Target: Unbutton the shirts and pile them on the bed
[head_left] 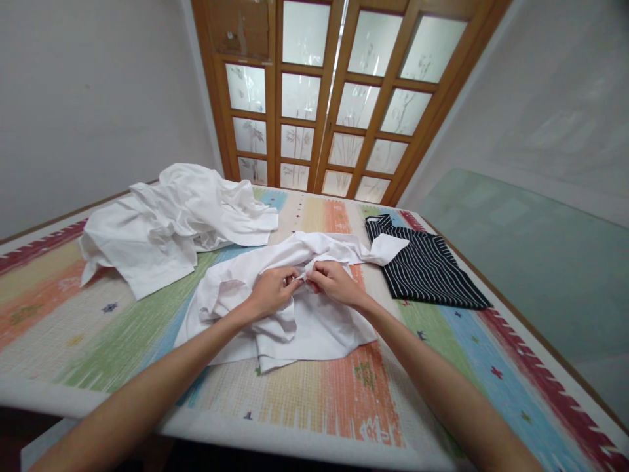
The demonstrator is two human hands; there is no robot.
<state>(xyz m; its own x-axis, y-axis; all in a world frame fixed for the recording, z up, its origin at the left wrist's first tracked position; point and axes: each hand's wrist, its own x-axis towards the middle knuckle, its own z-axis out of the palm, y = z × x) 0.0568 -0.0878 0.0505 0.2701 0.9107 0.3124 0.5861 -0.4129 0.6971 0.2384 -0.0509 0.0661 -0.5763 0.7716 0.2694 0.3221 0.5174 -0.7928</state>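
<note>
A white shirt (324, 324) lies crumpled in front of me, one sleeve or corner stretching to the right. My left hand (275, 288) pinches its cloth near the middle. Close beside it, my right hand (334, 280) also has thumb and fingers closed on the same cloth. The fingertips of both hands nearly meet over the shirt. Any small detail such as a button between them is too small to make out. The shirt's right tip touches or overlaps a folded black garment with white stripes (427, 265).
A second heap of white cloth (171, 223) lies at the far left of the table. The striped multicoloured tablecloth (314, 400) covers the tabletop. Wooden glass-paned doors (319, 98) stand behind it, and a pale green panel (521, 262) rises along the right side.
</note>
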